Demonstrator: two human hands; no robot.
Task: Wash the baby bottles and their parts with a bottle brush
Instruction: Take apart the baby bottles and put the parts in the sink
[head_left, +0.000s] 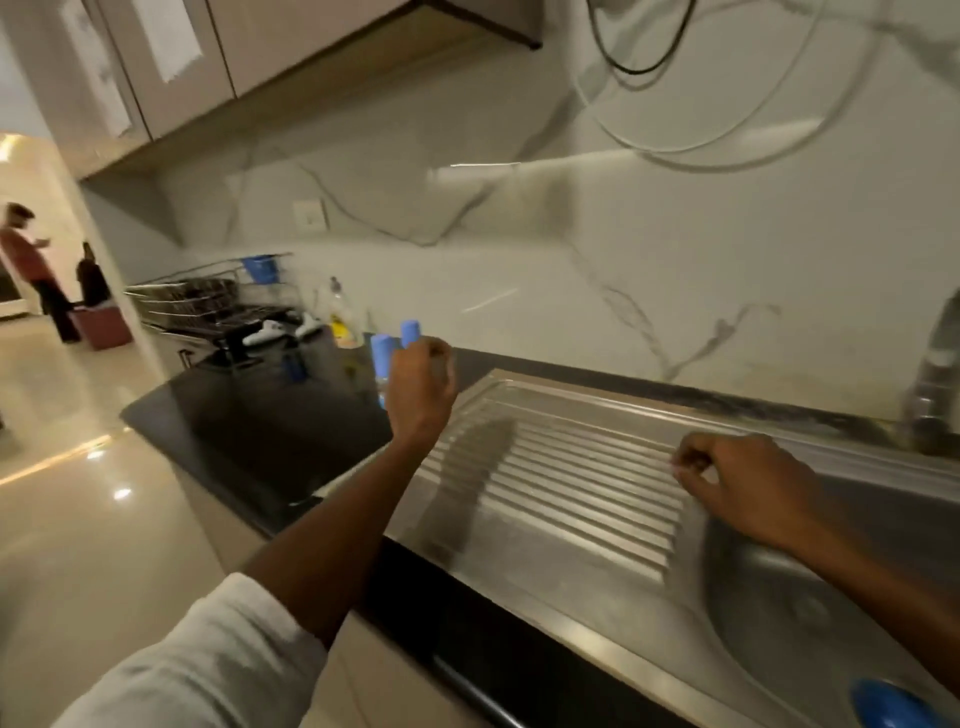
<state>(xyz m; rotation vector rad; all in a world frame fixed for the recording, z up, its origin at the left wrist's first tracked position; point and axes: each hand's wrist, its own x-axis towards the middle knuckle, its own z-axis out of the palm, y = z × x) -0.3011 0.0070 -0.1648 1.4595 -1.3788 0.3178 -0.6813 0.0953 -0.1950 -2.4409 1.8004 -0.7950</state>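
Two baby bottles with blue caps (383, 353) (410, 330) stand on the black counter (270, 431), just left of the steel drainboard (561, 499). My left hand (422, 387) is raised right in front of them with its fingers curled; blur hides whether it grips one. Above the drainboard's right end, near the sink basin (779, 603), hovers my right hand (748, 483), fingers loosely curled, with nothing visible in it. A blue rounded object (893, 707) shows at the bottom right edge; what it is I cannot make out.
A dish soap bottle (340, 317) stands behind the baby bottles. A wire dish rack (208, 306) sits at the counter's far left. The tap (940, 374) rises at the right edge. Two people (36, 270) stand in the room beyond.
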